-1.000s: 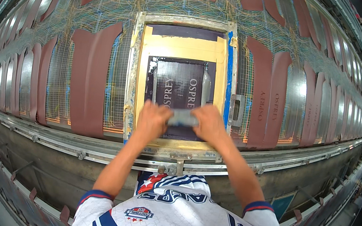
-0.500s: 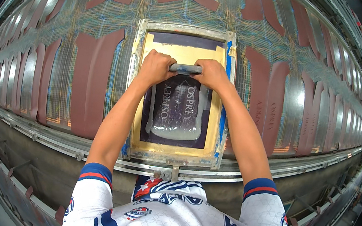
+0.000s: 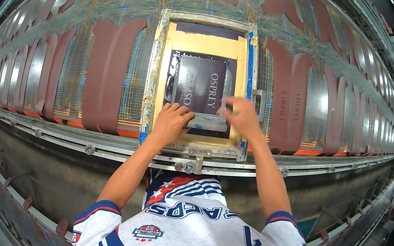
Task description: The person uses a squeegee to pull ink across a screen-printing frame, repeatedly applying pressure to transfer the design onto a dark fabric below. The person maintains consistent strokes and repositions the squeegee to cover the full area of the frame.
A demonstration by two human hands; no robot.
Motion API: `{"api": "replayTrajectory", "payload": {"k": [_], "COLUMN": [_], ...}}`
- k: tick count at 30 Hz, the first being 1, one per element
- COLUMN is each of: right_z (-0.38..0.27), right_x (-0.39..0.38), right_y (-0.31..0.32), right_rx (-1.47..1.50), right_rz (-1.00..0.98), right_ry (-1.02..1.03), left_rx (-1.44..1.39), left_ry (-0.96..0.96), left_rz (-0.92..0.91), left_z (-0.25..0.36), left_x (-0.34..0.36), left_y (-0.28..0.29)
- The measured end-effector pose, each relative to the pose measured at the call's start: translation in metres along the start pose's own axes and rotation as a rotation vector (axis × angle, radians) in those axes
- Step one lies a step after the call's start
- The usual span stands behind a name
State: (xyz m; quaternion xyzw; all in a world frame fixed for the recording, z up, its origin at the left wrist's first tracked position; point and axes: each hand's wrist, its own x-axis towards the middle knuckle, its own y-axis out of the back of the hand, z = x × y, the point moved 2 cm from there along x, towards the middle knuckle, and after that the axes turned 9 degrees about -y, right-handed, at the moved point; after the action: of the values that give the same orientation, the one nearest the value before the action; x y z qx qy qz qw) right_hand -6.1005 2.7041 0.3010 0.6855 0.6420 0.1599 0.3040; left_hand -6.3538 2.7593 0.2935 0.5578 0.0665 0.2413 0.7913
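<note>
My left hand (image 3: 173, 122) grips the left end of a grey squeegee (image 3: 209, 122), which lies across the near part of a screen-printing screen (image 3: 166, 63). Off the squeegee's right end, my right hand (image 3: 242, 118) is raised over the screen's right side, slightly blurred, its fingers bent and apart with nothing seen in them. Dark mesh with pale lettering shows inside the yellow-taped border. Wet ink lines the mesh edges. The screen's metal frame has blue tape down its right side.
Maroon cut pieces (image 3: 109, 75) lie in rows on the long, ink-streaked printing table, some on the right (image 3: 287, 110) bearing lettering. A metal rail (image 3: 236, 168) with clamps runs along the near edge, between my body and the screen.
The squeegee has come from the far part of the screen to its near end. My right hand has let go of it and moved rightward; my left still holds on.
</note>
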Motion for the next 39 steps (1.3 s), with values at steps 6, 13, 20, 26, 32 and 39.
{"api": "replayTrajectory", "payload": {"k": [6,13,20,26,32,39], "right_z": [0.143,0.135,0.126,0.127,0.08,0.099], "right_x": [0.027,0.029,0.022,0.023,0.03,0.032], "right_y": [0.014,0.004,0.013,0.025,0.056,0.034], "right_rx": [-0.194,0.048,0.152,0.078,0.151,0.136], "right_rz": [0.766,0.76,0.721,0.704,0.631,0.695], "right_ry": [-0.545,-0.498,-0.51,-0.529,-0.58,-0.401], "left_rx": [0.002,-0.081,0.008,0.006,0.094,-0.018], "left_ry": [-0.118,-0.075,-0.025,-0.08,-0.045,0.123], "left_rz": [-0.029,0.046,0.071,0.182,0.144,-0.026], "left_z": [-0.003,-0.057,-0.117,-0.028,0.032,0.005], "left_x": [-0.005,0.078,0.146,0.043,-0.03,-0.008], "left_y": [-0.032,0.019,0.016,-0.018,0.003,0.021]}}
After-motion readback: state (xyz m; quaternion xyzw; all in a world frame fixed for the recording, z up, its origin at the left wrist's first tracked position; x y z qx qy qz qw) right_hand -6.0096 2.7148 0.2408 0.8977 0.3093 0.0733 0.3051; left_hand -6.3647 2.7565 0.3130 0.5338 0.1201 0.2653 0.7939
